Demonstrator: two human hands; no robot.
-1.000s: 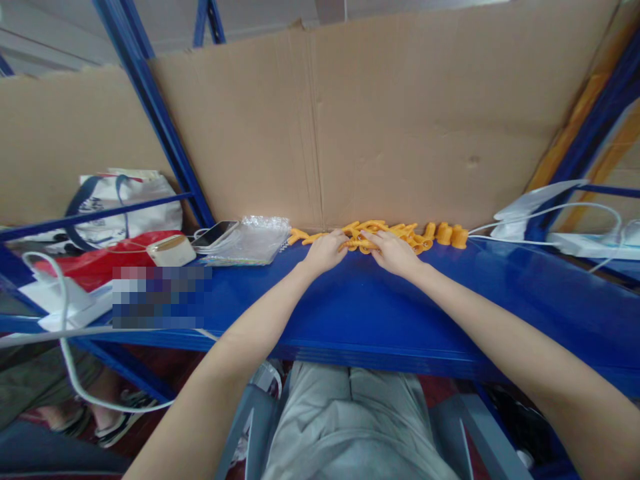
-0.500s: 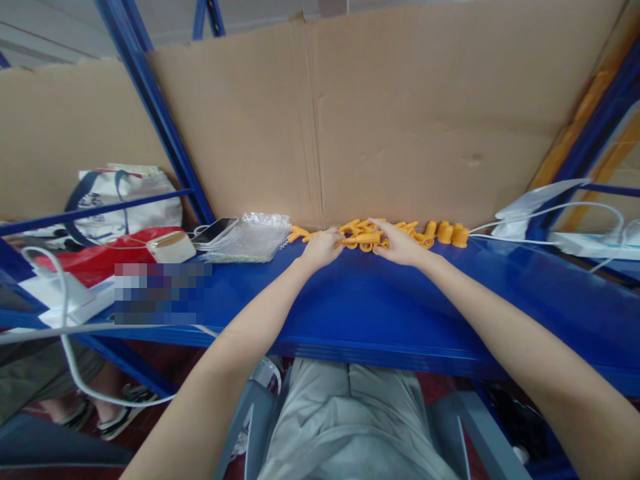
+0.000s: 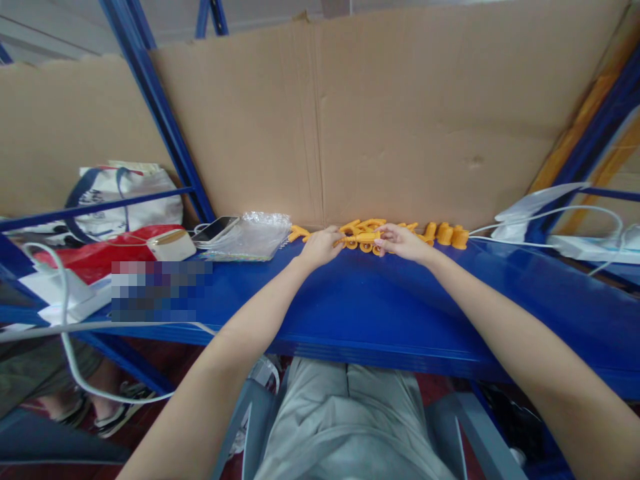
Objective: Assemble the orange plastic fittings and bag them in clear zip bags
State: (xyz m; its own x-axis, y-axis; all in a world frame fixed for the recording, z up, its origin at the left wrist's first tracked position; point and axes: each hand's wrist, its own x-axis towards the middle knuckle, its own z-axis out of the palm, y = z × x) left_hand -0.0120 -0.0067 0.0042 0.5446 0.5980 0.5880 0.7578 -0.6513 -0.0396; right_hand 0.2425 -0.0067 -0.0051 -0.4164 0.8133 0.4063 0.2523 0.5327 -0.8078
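Observation:
A heap of small orange plastic parts [image 3: 367,235] lies at the back of the blue shelf [image 3: 350,307], against the cardboard wall [image 3: 400,113]. My left hand [image 3: 321,245] is closed in a pinch at the heap's left side, its fingertips on one orange part. At the heap's right side my right hand [image 3: 403,242] has its fingers curled on the orange parts. Three upright orange caps [image 3: 445,234] stand just right of my right hand.
A stack of clear plastic bags [image 3: 250,237] and a phone [image 3: 216,229] lie left of the heap. Further left are a small white box [image 3: 171,246], a red bag [image 3: 95,257] and a white tote bag [image 3: 125,200]. White cables and a power strip [image 3: 590,247] lie at the right. Another person's legs show below left.
Both hands have drawn a little apart and curled from lying over the heap into pinching grips on orange parts. The view has shifted slightly.

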